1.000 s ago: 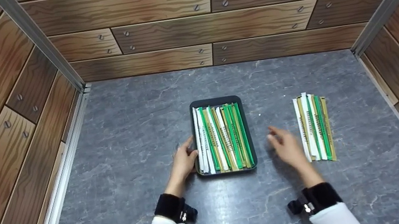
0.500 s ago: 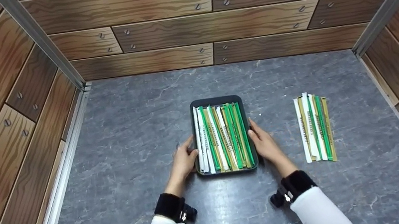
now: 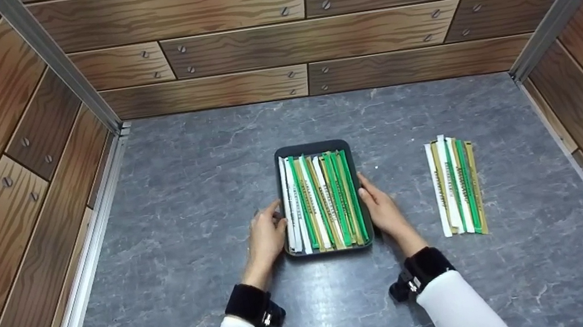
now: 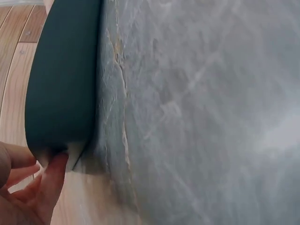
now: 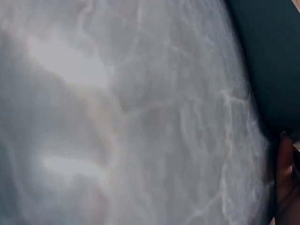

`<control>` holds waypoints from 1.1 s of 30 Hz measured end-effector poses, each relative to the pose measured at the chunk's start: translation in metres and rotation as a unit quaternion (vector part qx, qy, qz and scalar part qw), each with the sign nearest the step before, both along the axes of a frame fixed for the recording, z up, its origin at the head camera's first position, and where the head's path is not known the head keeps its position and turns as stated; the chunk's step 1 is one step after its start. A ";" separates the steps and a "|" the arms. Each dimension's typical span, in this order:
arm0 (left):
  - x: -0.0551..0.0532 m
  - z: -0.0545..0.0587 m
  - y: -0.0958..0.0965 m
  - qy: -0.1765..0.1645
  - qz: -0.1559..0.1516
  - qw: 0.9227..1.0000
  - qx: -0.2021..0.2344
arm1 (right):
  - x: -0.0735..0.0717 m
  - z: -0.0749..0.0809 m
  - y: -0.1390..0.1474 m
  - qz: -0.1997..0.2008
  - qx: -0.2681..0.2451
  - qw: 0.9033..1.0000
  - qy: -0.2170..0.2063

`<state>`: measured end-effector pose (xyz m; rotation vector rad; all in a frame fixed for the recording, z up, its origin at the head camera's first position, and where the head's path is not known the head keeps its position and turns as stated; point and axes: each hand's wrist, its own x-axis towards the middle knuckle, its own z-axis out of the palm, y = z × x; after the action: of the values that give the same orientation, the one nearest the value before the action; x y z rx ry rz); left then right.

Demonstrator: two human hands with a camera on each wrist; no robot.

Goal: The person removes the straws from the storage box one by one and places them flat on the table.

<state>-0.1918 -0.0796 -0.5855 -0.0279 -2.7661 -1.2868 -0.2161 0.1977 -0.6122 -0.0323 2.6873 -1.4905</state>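
A dark rectangular tray (image 3: 315,147) stands in the middle of the grey surface. Side by side in it lie several long, thin paper-wrapped sticks (image 3: 326,204) in white, green and gold, with print along them. My left hand (image 3: 266,236) holds the tray's left side, thumb at the rim. Opposite it, my right hand (image 3: 387,214) holds the right side, with thumb and fingers against the wall. In the left wrist view, fingers (image 4: 52,180) touch the tray's end (image 4: 65,79). The right wrist view shows a finger (image 5: 283,164) at the tray's dark wall (image 5: 269,61); the fingers' undersides are hidden.
To the right, a second row of similar wrapped sticks (image 3: 456,189) lies directly on the marbled surface (image 3: 184,173). Wood-patterned panels (image 3: 236,51) close off the back and both sides. A tiny white speck (image 3: 376,167) lies right of the tray.
My right hand has moved left from beside the loose sticks and now holds the tray's right side. The left hand stays at the left side. Both stick groups look unchanged.
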 end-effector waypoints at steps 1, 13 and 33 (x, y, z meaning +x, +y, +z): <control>0.001 0.002 0.002 0.012 0.007 1.000 -0.017 | 0.000 0.000 -0.001 -0.002 -0.001 1.000 0.000; -0.001 0.021 0.049 0.011 -0.099 0.988 -0.116 | 0.001 -0.001 0.004 0.007 -0.012 1.000 0.004; -0.005 -0.002 0.081 -0.034 -0.117 0.963 -0.240 | -0.001 -0.005 0.004 0.011 -0.005 1.000 0.002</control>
<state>-0.1969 0.0017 -0.5874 -0.3578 -3.1379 -0.6242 -0.2176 0.2014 -0.6168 -0.0663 2.6745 -1.4987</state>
